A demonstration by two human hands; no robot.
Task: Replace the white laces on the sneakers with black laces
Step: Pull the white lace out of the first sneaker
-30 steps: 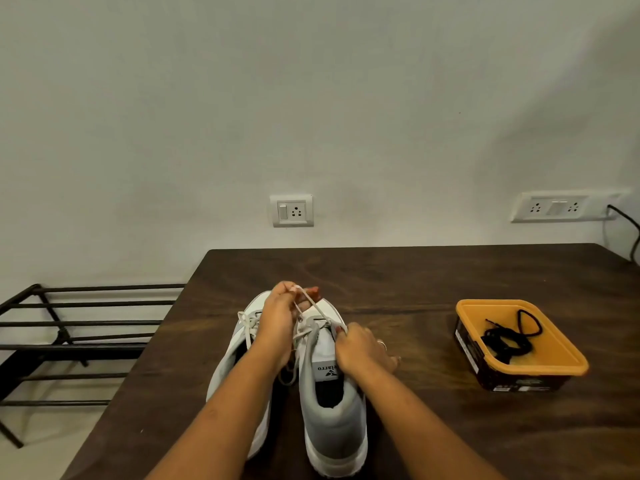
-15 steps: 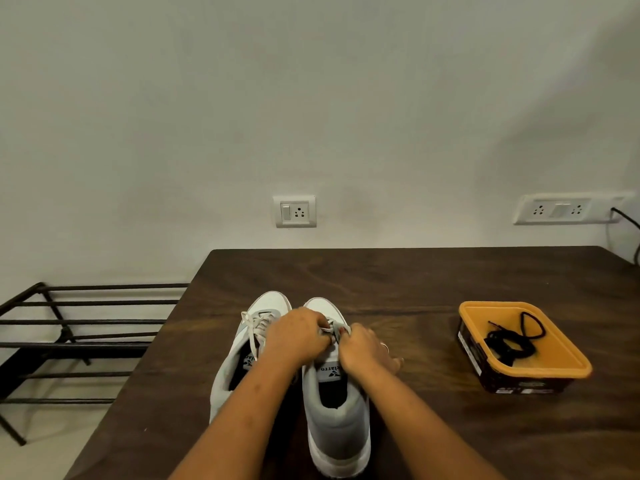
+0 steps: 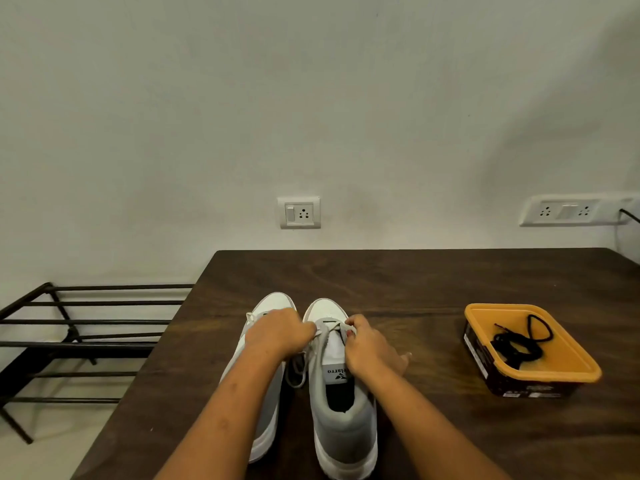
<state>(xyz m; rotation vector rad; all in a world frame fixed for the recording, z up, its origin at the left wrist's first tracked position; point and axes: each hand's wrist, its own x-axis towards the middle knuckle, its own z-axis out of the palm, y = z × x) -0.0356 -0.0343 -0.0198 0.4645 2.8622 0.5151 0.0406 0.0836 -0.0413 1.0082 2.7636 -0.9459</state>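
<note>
**Hands at the white fabric lace [image 3: 331, 328] of the grey-and-white fabric right sneaker [image 3: 341, 420]**

Two sneakers of the same kind, with white soles, are placed side by side on a dark brown wooden surface [image 3: 415, 282], with the toes turned to the wall. The right sneaker is seen almost whole, and a printed label is shown on its tongue. The left sneaker [image 3: 273, 301] is covered for the most part by the left forearm.

The left hand [image 3: 277, 332] is held over the front of the left sneaker. Its fingers are curled and are reached across to the right sneaker, where the white fabric lace is pinched near the lowest eyelets. The right hand [image 3: 369, 348] is held at the outer side of the right sneaker, and the same lace is pinched by its fingertips. A loose loop of lace [image 3: 294, 374] is hung down in the gap between the two sneakers.

Well apart to the right, a rectangular orange plastic tub [image 3: 585, 370] with dark printed sides is placed on the surface, and a bundle of black laces [image 3: 517, 346] is laid inside it. A black metal rack [image 3: 86, 321] is seen to the left of the surface, and a white wall socket [image 3: 299, 213] is fixed on the wall behind.
</note>
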